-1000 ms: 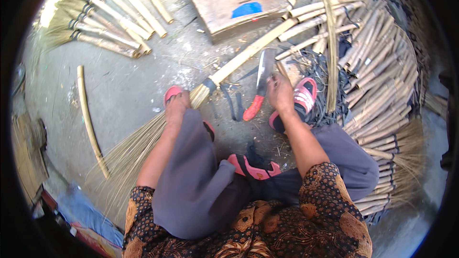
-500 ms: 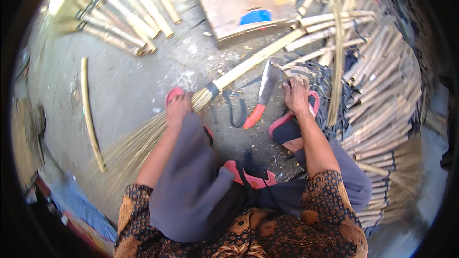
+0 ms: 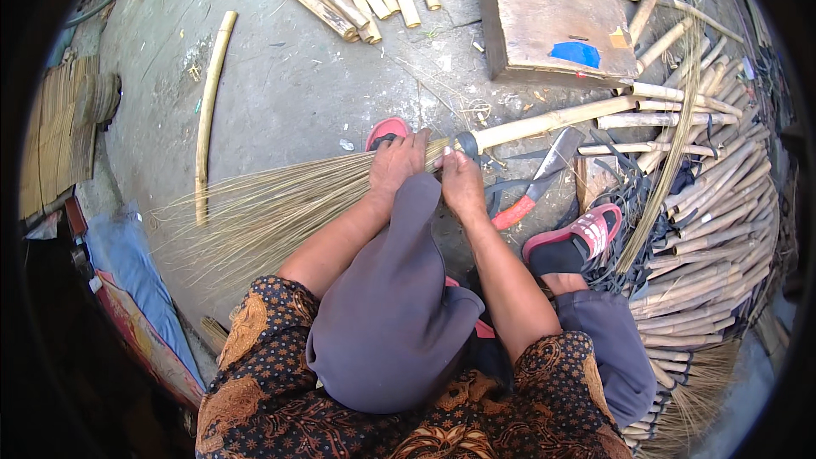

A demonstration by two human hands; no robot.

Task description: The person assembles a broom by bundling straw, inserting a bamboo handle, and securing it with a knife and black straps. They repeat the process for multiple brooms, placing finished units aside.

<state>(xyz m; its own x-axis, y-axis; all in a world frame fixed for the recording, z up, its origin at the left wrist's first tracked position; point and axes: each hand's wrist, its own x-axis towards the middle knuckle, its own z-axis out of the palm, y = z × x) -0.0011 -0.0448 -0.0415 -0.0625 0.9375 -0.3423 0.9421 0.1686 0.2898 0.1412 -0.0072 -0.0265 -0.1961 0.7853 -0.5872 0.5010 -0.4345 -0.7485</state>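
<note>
Seen from the head camera, the left hand (image 3: pixel 393 166) and right hand (image 3: pixel 461 183) close side by side around the neck of a straw broom (image 3: pixel 280 204) lying across the concrete floor (image 3: pixel 289 76). A red-handled cleaver (image 3: pixel 535 191) lies just beside the right hand; stacked bamboo handles (image 3: pixel 722 204) crowd the right, a wooden block (image 3: pixel 557 25) beyond.

A wooden block (image 3: pixel 557 21) lies beside stacked bamboo sticks (image 3: pixel 722 195), with a red-handled knife (image 3: pixel 535 187) nearby.
</note>
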